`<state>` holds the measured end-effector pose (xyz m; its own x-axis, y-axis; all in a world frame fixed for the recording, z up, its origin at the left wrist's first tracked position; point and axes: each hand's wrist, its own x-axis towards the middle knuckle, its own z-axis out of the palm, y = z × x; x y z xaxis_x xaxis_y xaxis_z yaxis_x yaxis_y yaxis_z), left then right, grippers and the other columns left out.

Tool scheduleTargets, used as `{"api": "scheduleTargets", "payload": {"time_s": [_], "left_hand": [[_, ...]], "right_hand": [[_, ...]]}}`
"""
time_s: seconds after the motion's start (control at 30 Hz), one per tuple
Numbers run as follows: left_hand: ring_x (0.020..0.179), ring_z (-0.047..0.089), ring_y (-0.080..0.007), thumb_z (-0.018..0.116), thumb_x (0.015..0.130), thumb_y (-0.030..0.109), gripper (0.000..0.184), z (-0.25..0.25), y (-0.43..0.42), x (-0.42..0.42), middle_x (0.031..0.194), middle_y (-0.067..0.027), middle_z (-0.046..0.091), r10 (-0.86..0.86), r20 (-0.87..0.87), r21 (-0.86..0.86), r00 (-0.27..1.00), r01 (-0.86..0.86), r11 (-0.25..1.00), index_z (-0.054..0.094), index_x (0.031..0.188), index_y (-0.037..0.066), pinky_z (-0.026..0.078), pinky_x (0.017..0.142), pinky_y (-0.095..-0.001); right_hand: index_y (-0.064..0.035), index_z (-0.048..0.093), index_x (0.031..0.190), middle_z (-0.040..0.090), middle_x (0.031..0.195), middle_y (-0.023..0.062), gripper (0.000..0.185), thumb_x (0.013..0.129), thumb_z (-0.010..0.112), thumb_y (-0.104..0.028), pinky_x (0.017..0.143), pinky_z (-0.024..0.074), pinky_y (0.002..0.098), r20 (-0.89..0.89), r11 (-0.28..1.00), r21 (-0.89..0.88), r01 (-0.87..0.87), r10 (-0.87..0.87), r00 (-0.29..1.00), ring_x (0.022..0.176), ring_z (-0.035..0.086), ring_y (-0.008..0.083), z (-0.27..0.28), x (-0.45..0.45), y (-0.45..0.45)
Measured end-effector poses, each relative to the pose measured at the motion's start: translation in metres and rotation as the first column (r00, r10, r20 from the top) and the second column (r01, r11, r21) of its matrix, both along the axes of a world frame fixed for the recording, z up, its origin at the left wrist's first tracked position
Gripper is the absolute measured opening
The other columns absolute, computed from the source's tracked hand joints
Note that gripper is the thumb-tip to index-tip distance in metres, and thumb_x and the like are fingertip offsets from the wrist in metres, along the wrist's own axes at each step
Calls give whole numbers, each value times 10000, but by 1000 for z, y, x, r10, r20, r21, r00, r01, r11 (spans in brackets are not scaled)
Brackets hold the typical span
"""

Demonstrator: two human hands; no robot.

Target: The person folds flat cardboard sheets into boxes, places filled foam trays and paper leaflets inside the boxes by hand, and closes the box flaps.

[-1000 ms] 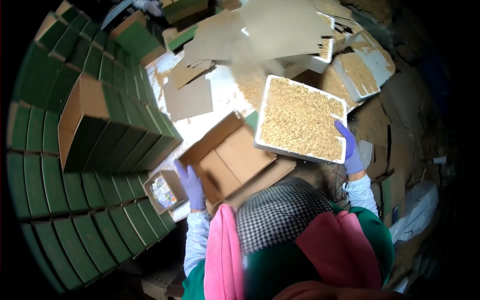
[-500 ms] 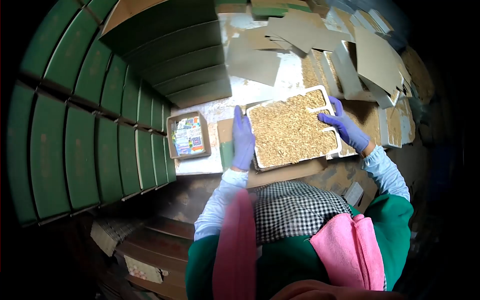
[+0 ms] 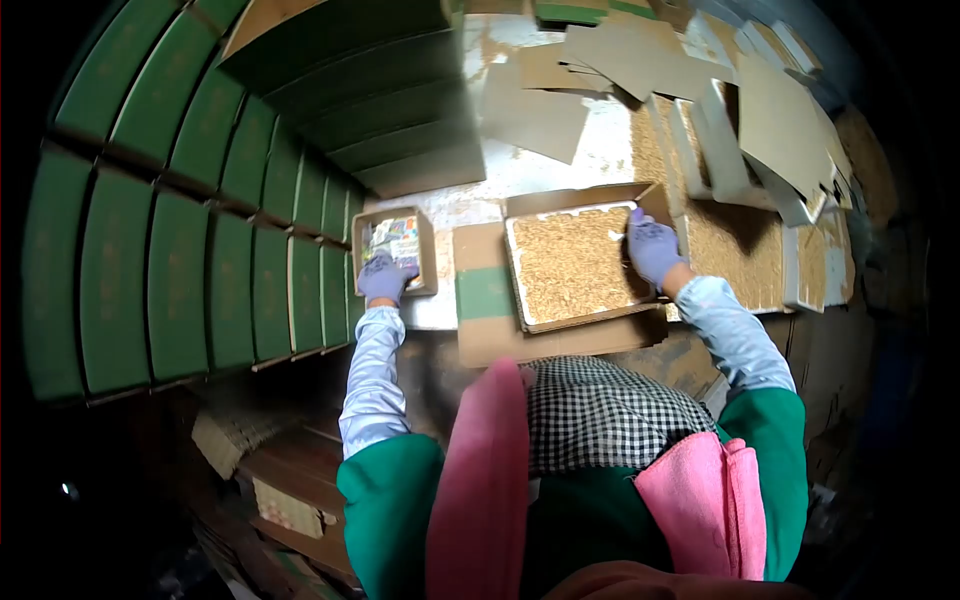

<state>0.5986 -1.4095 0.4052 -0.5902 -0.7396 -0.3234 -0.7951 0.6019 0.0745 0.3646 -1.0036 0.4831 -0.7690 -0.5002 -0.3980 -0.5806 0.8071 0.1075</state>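
Note:
My left hand [image 3: 384,278], in a purple glove, reaches into a small cardboard box [image 3: 428,255] of colourful printed leaflets or packets [image 3: 398,236]. Its thumb is spread from its fingers, and the fingertips lie over the printed pieces. My gloved right hand [image 3: 654,250] is closed at the right end of a white tray [image 3: 521,290], its fingers bent over the rim. Golden-brown short sticks or grains [image 3: 575,262], too small to name surely, fill the tray. The tray sits inside an open cardboard carton [image 3: 590,338] with its flaps folded out.
Green cartons [image 3: 125,275] are stacked along the left, with more dark ones [image 3: 370,110] behind. White trays [image 3: 715,140] with similar filling stand at the right. Loose cardboard sheets [image 3: 640,60] lie across the back of the white table [image 3: 470,205].
The tray has gone down into the carton. My left hand has let go of its left side and moved left to the small box. The right hand stays at the tray's right end.

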Motion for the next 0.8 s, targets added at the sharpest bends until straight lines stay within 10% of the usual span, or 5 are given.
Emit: {"api": "scheduleTargets", "payload": {"time_s": [0.13,0.4,0.57,0.63,0.8], "left_hand": [[1018,643,-367,722,649,472,568,-5,-7,5,1038,-226,681,62,-203,92,977,-45,995,701,967,2,498,886,-434],[983,665,-368,620,783,64,497,31,-24,18,1080,-231,679,-68,-281,133,957,109,985,576,1271,-18,519,832,-408],[879,679,-333,583,888,154,473,91,-3,15,1102,-218,684,-209,-498,-157,842,149,976,542,1326,-19,533,748,-382],[652,527,-58,591,920,129,434,163,86,-23,951,-12,668,234,-655,547,719,237,803,557,1335,7,442,556,-211],[926,660,-344,663,843,451,688,134,232,-91,959,-233,680,-548,-445,163,708,666,728,519,1368,31,489,884,-379]], "right_hand": [[-8,697,949,701,970,197,214,829,608,-162,798,553,411,-14,968,-22,-250,249,968,962,691,309,-3,6,3],[-92,301,1489,400,1448,166,969,730,778,-460,1124,280,481,-748,923,-377,-76,-255,613,1374,336,316,164,-109,94],[-131,564,1332,583,1281,96,626,716,630,-44,1028,419,392,-675,890,-433,-143,-215,706,1194,530,287,162,-133,151],[-116,641,1254,625,1140,96,541,718,628,-43,949,448,397,-764,781,-530,-330,-271,586,1067,574,301,190,-99,149],[-212,695,1175,629,1048,41,414,773,621,-146,886,469,403,-697,344,-608,-716,201,688,951,584,247,174,-15,77]]}}
